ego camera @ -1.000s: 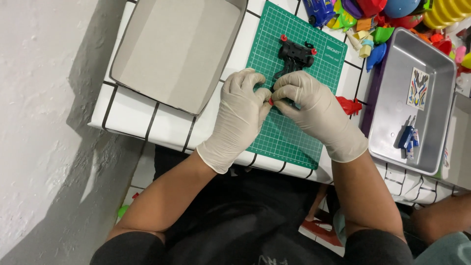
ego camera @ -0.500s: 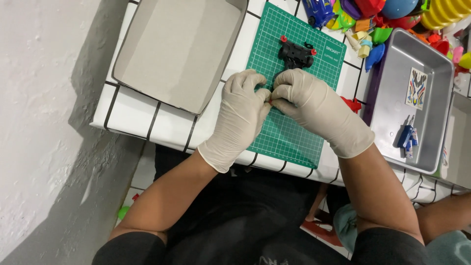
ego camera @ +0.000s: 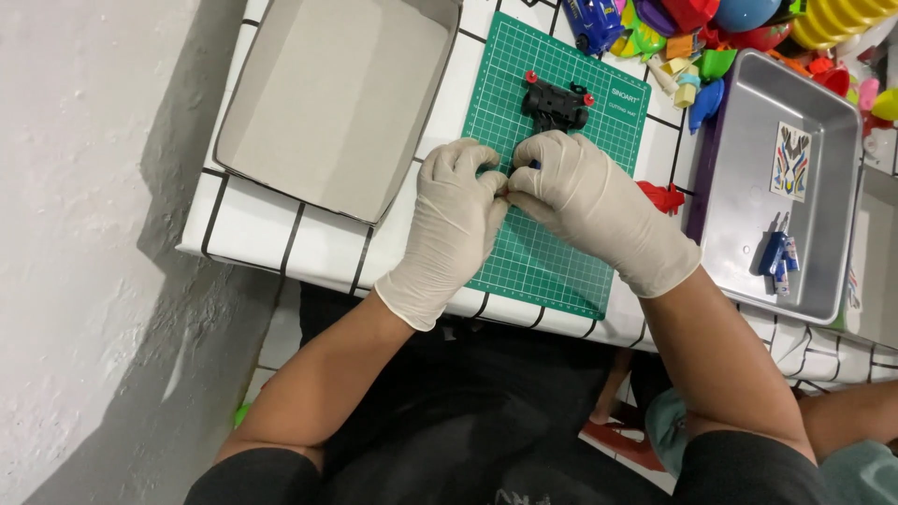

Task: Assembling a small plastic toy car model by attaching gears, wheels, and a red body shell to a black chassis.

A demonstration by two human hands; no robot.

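Head view: both gloved hands meet over the green cutting mat (ego camera: 552, 252). Left hand (ego camera: 456, 220) and right hand (ego camera: 585, 201) are curled, fingertips pinched together on something tiny, can't tell what. Black toy chassis (ego camera: 556, 103) sits on the mat just above them.

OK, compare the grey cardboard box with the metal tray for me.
The cardboard box lies left of the green cutting mat; the metal tray lies to its right. The box is matte grey with nothing in it; the tray is shiny and holds a sticker sheet and small blue parts. The box looks larger. Both are shallow, open-topped rectangles on the tiled table.
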